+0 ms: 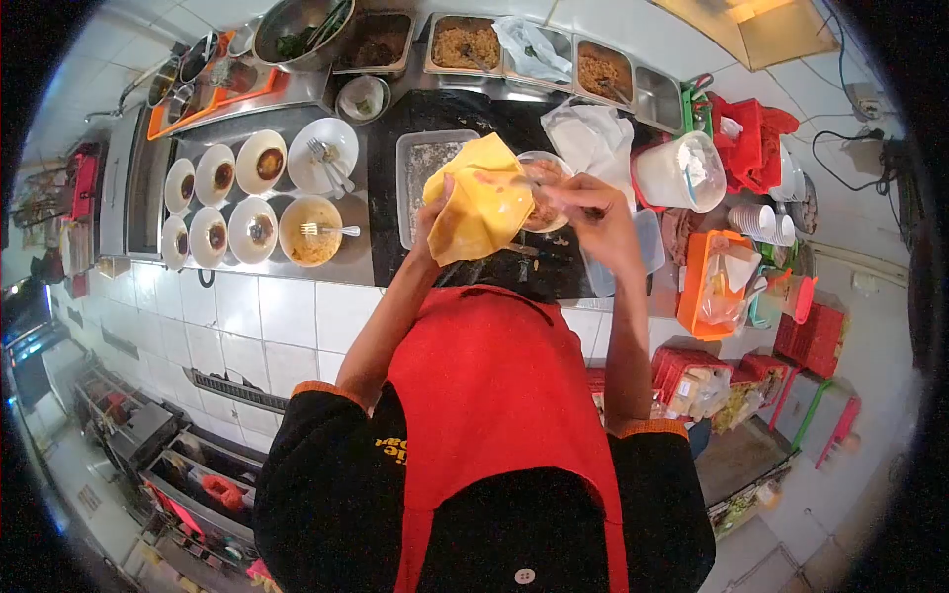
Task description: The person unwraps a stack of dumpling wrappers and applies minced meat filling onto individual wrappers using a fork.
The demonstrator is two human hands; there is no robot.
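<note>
A stack of yellow wrapper sheets point(481, 201) lies across my left hand point(433, 215), whose fingers are wrapped round its left edge. A small pinkish smear of filling shows on the top sheet. My right hand point(585, 203) is closed on a thin utensil, its tip over the right side of the sheets. Just beneath that utensil stands a round bowl of pinkish filling point(543, 219), partly hidden by the sheets and my right hand. Behind the sheets, a clear rectangular tray point(407, 188) dusted with white powder rests on the black counter.
Several white bowls point(251, 232) with dark sauce stand at the left, beside a bowl with a fork point(310, 247). Metal food trays point(465, 44) line the back. At the right are a white tub point(664, 176), an orange basket point(700, 287) and red baskets point(741, 148).
</note>
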